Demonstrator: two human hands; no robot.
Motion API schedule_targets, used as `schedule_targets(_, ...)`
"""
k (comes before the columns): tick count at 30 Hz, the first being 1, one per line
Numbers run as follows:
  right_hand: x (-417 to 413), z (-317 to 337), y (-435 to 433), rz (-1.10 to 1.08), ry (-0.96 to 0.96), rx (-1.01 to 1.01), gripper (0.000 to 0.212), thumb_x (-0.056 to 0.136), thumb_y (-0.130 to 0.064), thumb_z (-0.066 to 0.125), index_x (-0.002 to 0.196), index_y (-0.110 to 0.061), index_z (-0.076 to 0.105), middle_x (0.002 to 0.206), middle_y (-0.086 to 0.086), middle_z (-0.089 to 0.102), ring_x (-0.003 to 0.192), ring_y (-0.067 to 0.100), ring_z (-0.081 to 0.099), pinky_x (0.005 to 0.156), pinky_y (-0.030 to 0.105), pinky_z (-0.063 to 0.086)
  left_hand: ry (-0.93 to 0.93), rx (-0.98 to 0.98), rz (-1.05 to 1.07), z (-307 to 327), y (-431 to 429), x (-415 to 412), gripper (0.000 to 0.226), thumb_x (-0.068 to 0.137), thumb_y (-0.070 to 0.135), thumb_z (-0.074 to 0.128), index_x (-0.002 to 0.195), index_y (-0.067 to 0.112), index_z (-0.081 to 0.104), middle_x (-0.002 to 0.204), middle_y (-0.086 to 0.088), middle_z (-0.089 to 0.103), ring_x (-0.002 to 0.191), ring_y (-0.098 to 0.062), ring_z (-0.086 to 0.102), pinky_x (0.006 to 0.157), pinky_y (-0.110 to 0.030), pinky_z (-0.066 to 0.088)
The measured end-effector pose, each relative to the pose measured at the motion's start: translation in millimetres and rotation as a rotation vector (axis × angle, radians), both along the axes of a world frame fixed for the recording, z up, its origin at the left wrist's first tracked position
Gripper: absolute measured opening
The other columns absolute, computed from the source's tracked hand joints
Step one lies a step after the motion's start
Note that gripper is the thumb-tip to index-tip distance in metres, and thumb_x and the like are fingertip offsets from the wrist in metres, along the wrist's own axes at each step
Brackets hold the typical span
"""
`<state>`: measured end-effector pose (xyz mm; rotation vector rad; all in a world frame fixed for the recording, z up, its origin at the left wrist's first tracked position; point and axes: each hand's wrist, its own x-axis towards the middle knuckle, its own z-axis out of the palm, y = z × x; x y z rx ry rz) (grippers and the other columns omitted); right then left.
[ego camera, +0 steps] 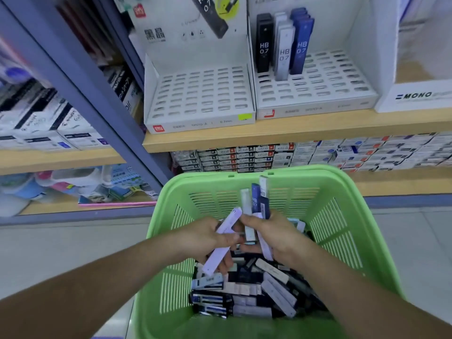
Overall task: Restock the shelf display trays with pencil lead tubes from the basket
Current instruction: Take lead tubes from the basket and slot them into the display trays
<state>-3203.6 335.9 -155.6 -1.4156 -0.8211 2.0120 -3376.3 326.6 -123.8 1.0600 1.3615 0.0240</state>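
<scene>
A green slatted basket [342, 231] in front of me holds a heap of black, blue and pale pencil lead tubes [247, 292]. Over it, my left hand [208, 238] grips one pale lilac tube [221, 243], tilted up to the right. My right hand [276, 238] holds a bunch of several tubes [256, 201], blue and white, standing upright. On the wooden shelf above stand two white slotted display trays: the left tray [199, 94] has bare slots, the right tray [315, 81] has a few black, white and blue tubes [283, 45] at its back left.
A white MONO box [415, 96] stands right of the trays. The wooden shelf edge [293, 133] runs above stacked small boxes [244, 157]. A blue-grey shelf post [97, 99] slants at left, with more boxed goods beyond it. Pale floor tiles lie beside the basket.
</scene>
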Motion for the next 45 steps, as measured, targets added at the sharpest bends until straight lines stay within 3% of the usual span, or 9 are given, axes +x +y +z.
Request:
schedule_targets(10,4,122,35,-0.009,0.063,0.146,0.026,0.081,-0.036,0.075,0.090,-0.016,0.061,0.065,-0.001,0.043,0.049,0.007,0.034,0.037,0.016,0.024,-0.083,0.568,0.297,92,25,24,0.030,0.090,0.035,0.061,0.087,0.005,0.055,0.058,-0.003,0.050,0.043,-0.017,0.045,0.045,-0.024,0.038)
schedule_targets(14,19,152,39,-0.084,0.121,0.207,0.043,0.062,-0.039,0.079,0.096,-0.016,0.067,0.068,-0.002,0.058,0.050,0.006,0.041,0.037,0.016,0.025,0.093,0.928,0.253,113,40,59,0.013,0.093,0.031,0.057,0.098,0.019,0.052,0.074,0.005,0.062,0.054,-0.012,0.054,0.052,-0.032,0.045)
schedule_targets(18,26,156,33,-0.225,0.165,0.209,0.041,0.077,-0.034,0.077,0.110,-0.011,0.067,0.088,0.018,0.072,0.072,0.020,0.067,0.048,0.024,0.047,0.222,1.090,0.053,122,35,90,0.017,0.093,0.019,0.046,0.109,0.024,0.042,0.094,0.006,0.061,0.081,-0.010,0.061,0.068,-0.026,0.047)
schedule_targets(24,32,150,31,-0.319,0.280,0.125,0.030,0.083,-0.035,0.068,0.104,-0.014,0.071,0.093,0.011,0.075,0.082,0.023,0.072,0.077,0.036,0.052,0.168,1.071,-0.081,129,33,107,0.054,0.079,0.011,0.053,0.130,0.020,0.038,0.108,0.011,0.029,0.103,-0.002,0.044,0.095,-0.014,0.038)
schedule_targets(29,35,150,36,-0.355,0.365,0.020,0.037,0.081,-0.041,0.069,0.106,-0.014,0.070,0.085,0.011,0.071,0.075,0.024,0.069,0.060,0.028,0.052,0.168,1.049,-0.136,132,33,110,0.063,0.066,0.029,0.048,0.128,0.025,0.038,0.105,0.017,0.028,0.105,-0.003,0.042,0.093,-0.017,0.042)
schedule_targets(33,42,150,43,-0.239,0.343,0.029,0.028,0.076,-0.036,0.073,0.095,-0.014,0.071,0.079,0.009,0.068,0.068,0.022,0.063,0.058,0.026,0.048,0.045,0.793,-0.200,154,43,90,0.057,0.067,0.042,0.075,0.118,0.035,0.052,0.105,0.015,0.042,0.098,-0.002,0.052,0.085,-0.017,0.046)
schedule_targets(38,60,169,50,0.013,0.518,0.046,0.031,0.069,-0.017,0.070,0.098,-0.009,0.062,0.066,0.005,0.050,0.044,0.011,0.046,0.037,0.019,0.038,-0.186,0.704,0.354,168,69,69,0.026,0.083,0.036,0.064,0.104,0.024,0.072,0.072,-0.001,0.056,0.062,-0.012,0.045,0.056,-0.025,0.038)
schedule_targets(42,60,163,57,0.288,0.490,0.049,0.058,0.055,-0.032,0.082,0.107,-0.015,0.060,0.070,0.005,0.058,0.046,0.013,0.047,0.040,0.018,0.036,-0.412,0.589,0.352,161,71,72,0.030,0.081,0.038,0.059,0.079,0.011,0.072,0.055,0.000,0.038,0.055,-0.016,0.036,0.054,-0.027,0.033)
schedule_targets(45,60,159,65,0.275,0.474,0.063,0.079,0.044,-0.038,0.089,0.114,-0.008,0.066,0.081,0.014,0.067,0.052,0.019,0.047,0.040,0.017,0.037,-0.419,0.635,0.445,159,77,71,0.035,0.087,0.036,0.055,0.086,0.002,0.067,0.066,-0.013,0.056,0.061,-0.023,0.048,0.061,-0.033,0.042)
